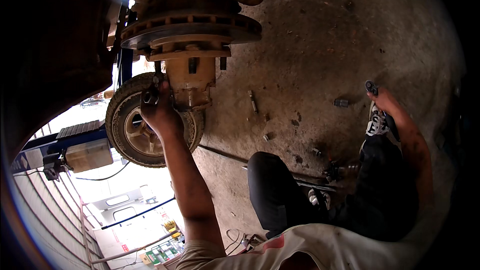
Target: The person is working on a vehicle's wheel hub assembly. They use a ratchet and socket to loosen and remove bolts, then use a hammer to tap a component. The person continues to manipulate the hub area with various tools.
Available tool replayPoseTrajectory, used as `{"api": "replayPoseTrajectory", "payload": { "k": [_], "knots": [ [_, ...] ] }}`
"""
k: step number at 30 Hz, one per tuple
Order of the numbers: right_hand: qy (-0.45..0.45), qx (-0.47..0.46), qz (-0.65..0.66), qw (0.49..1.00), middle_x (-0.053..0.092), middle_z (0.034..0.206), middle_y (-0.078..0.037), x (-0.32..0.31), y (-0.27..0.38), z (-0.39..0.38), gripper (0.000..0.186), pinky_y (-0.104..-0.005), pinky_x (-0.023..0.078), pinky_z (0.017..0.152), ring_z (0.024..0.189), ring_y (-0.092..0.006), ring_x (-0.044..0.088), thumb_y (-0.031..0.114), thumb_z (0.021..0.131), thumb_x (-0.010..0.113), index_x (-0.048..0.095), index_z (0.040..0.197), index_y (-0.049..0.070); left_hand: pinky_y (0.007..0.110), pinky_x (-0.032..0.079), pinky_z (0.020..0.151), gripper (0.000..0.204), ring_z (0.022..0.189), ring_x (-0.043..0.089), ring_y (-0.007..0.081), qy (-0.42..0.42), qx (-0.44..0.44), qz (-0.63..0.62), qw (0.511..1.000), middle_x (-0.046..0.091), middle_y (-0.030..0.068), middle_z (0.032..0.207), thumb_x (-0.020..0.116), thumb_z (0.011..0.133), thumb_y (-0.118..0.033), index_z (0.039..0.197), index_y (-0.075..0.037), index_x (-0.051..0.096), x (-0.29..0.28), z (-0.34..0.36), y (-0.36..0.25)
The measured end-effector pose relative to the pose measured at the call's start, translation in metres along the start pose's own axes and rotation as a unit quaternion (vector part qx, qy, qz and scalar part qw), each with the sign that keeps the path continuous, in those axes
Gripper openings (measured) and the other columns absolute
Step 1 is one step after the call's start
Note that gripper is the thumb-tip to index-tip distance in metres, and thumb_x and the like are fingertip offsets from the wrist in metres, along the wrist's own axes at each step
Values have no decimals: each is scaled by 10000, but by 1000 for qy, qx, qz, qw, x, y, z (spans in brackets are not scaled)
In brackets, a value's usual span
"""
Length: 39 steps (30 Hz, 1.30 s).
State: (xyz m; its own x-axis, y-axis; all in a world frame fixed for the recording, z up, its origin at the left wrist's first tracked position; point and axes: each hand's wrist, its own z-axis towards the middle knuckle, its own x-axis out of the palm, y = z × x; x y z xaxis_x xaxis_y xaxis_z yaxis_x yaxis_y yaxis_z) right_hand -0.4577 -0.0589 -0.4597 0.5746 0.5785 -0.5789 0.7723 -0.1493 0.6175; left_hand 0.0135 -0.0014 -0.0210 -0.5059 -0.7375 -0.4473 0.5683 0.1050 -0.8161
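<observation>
My left hand [162,112] is raised to the rusty wheel hub [191,77], its fingers closed around a dark metal piece [149,97] with a round shiny end, perhaps a socket. Its exact kind is hard to make out. Above the hand, studs stick down from the hub flange, below the brake disc [195,25]. Low on the right, above my shoe, my right hand [386,101] grips a ratchet wrench [371,87] by its head end. Most of the wrench's handle is hidden by the hand.
A socket [341,103], an extension bar [253,102] and several small metal parts lie on the concrete floor [310,45]. Behind my left arm stands a tyred wheel [132,135]. A blue lift arm [37,145] reaches in from the left. Tools lie by my feet.
</observation>
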Motion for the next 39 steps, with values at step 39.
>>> {"api": "replayPoseTrajectory", "payload": {
  "k": [39],
  "knots": [
    [62,51,27,996,612,686,-273,-17,23,-12,491,-455,482,636,688,-402,649,430,862,630,630,855,-61,251,430,675,302,741,544,109,25,-31,50,998,634,28,821,667,889,-243,982,44,656,-2,-3,-11]
  ]
}}
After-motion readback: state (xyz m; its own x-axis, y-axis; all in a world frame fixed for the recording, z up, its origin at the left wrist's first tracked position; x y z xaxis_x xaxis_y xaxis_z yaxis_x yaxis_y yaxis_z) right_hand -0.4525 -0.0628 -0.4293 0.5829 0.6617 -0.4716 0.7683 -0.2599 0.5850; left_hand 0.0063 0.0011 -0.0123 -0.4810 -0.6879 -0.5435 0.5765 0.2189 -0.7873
